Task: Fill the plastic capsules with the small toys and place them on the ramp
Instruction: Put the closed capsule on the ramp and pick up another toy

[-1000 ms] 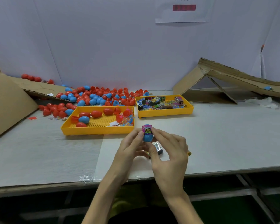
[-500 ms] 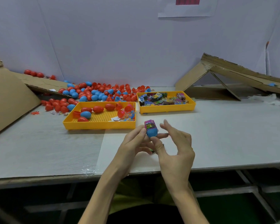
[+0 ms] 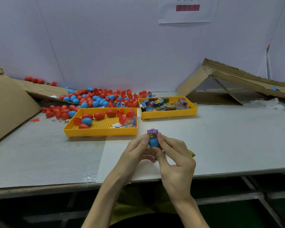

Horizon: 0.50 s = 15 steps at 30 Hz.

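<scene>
The grey table (image 3: pixel 39 155) bore two yellow trays (image 3: pixel 100 131). Behind the trays lay a heap of red and blue capsules (image 3: pixel 97 97). Right of them stood a cardboard ramp (image 3: pixel 237 79)

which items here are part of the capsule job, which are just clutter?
In the job:
- blue capsule with a purple label sleeve, held by left hand and right hand
- loose capsule pile
- left yellow tray
- right yellow tray of printed packets
- cardboard ramp

Lying about:
- paper sign
- white scrap
- red scrap
</scene>
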Available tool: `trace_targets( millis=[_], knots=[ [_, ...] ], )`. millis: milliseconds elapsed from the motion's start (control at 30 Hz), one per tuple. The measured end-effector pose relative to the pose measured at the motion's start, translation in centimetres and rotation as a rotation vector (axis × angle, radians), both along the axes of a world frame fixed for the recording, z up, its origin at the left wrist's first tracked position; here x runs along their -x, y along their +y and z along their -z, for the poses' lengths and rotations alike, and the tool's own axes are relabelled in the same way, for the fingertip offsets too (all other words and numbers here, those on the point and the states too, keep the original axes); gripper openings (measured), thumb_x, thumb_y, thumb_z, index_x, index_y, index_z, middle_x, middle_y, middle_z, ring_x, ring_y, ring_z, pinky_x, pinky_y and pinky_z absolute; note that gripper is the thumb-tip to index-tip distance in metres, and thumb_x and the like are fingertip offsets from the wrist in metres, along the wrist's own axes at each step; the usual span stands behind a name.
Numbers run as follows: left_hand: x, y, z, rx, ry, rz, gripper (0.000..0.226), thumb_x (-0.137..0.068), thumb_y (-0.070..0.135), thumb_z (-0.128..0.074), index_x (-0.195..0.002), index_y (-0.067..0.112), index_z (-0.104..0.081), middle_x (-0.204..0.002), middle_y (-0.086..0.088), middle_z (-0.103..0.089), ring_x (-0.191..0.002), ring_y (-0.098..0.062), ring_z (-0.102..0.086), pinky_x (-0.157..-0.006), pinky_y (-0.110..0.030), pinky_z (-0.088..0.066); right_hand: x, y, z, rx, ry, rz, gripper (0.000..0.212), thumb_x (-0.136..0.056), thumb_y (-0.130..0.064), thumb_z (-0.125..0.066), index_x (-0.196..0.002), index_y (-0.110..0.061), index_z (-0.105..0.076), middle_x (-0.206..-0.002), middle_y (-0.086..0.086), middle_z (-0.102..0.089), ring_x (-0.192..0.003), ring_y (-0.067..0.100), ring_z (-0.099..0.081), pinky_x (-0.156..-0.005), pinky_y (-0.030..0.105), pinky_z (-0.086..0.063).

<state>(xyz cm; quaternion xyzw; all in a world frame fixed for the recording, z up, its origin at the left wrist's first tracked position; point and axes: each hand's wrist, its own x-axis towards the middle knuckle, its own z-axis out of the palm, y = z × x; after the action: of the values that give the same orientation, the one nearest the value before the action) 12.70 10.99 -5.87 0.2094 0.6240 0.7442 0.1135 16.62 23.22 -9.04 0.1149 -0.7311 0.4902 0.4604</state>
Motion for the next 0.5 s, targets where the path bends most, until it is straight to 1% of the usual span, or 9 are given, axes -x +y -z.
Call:
trace_targets(
  millis=[100, 167, 267, 367, 400, 433, 500],
  knots=[
    [0.04, 0.01, 0.02, 0.010, 0.009, 0.011, 0.039, -0.095, 0.044, -0.044, -0.105, 0.016, -0.070, -0.082, -0.006, -0.072, -0.080, -0.020, -0.067, -0.070, -0.028, -0.055, 0.04, 0.16, 0.27, 0.010, 0.006, 0.007, 0.042, -0.084, -0.022, -0.069, -0.125, -0.012, -0.064, -0.116, -0.008, -0.068, -0.110, 0.009, -0.062, -0.091, 0.016, -0.051],
    [0.07, -0.01, 0.01, 0.026, 0.015, 0.014, 0.041, -0.095, 0.044, -0.044, -0.108, 0.013, -0.068, -0.082, -0.006, -0.072, -0.080, -0.020, -0.067, -0.071, -0.027, -0.055, 0.06, 0.18, 0.31, 0.016, 0.013, 0.007, 0.042, -0.084, -0.021, -0.070, -0.124, -0.011, -0.065, -0.115, -0.006, -0.069, -0.109, 0.010, -0.062, -0.090, 0.017, -0.052],
    [0.03, -0.01, 0.03, 0.022, 0.000, 0.016, 0.042, -0.094, 0.045, -0.044, -0.109, 0.015, -0.068, -0.087, -0.007, -0.074, -0.083, -0.020, -0.069, -0.072, -0.027, -0.056, 0.00, 0.08, 0.06, -0.001, 0.012, 0.014, 0.041, -0.083, -0.021, -0.073, -0.124, -0.014, -0.067, -0.117, -0.011, -0.067, -0.108, 0.005, -0.062, -0.091, 0.014, -0.050],
    [-0.02, -0.05, 0.01, 0.000, -0.033, 0.021, 0.041, -0.094, 0.045, -0.043, -0.110, 0.018, -0.070, -0.098, -0.016, -0.074, -0.086, -0.020, -0.069, -0.072, -0.028, -0.056, -0.04, 0.03, -0.30, 0.013, -0.009, 0.032, 0.042, -0.084, -0.027, -0.072, -0.124, -0.020, -0.065, -0.118, -0.018, -0.062, -0.106, 0.000, -0.062, -0.091, 0.010, -0.048],
    [-0.01, -0.09, -0.03, -0.011, -0.043, 0.027, 0.041, -0.094, 0.044, -0.044, -0.110, 0.018, -0.070, -0.097, -0.017, -0.073, -0.085, -0.020, -0.068, -0.072, -0.028, -0.055, -0.02, 0.02, -0.34, 0.015, -0.009, 0.034, 0.041, -0.084, -0.027, -0.071, -0.124, -0.021, -0.064, -0.119, -0.018, -0.062, -0.108, 0.000, -0.061, -0.092, 0.011, -0.048],
    [0.04, -0.09, -0.10, -0.019, -0.049, 0.035, 0.041, -0.093, 0.044, -0.044, -0.111, 0.017, -0.070, -0.096, -0.015, -0.073, -0.084, -0.020, -0.067, -0.071, -0.028, -0.055, 0.00, 0.03, -0.37, 0.013, -0.006, 0.037, 0.040, -0.083, -0.026, -0.071, -0.123, -0.022, -0.065, -0.119, -0.016, -0.064, -0.111, 0.000, -0.060, -0.093, 0.013, -0.048],
    [0.14, -0.10, -0.20, -0.027, -0.050, 0.043, 0.043, -0.093, 0.043, -0.045, -0.120, 0.016, -0.064, -0.098, -0.007, -0.074, -0.085, -0.017, -0.069, -0.072, -0.029, -0.056, -0.05, -0.04, -0.40, 0.004, -0.002, 0.053, 0.039, -0.083, -0.026, -0.070, -0.121, -0.021, -0.066, -0.119, -0.011, -0.066, -0.114, 0.003, -0.059, -0.096, 0.018, -0.050]
  ],
)
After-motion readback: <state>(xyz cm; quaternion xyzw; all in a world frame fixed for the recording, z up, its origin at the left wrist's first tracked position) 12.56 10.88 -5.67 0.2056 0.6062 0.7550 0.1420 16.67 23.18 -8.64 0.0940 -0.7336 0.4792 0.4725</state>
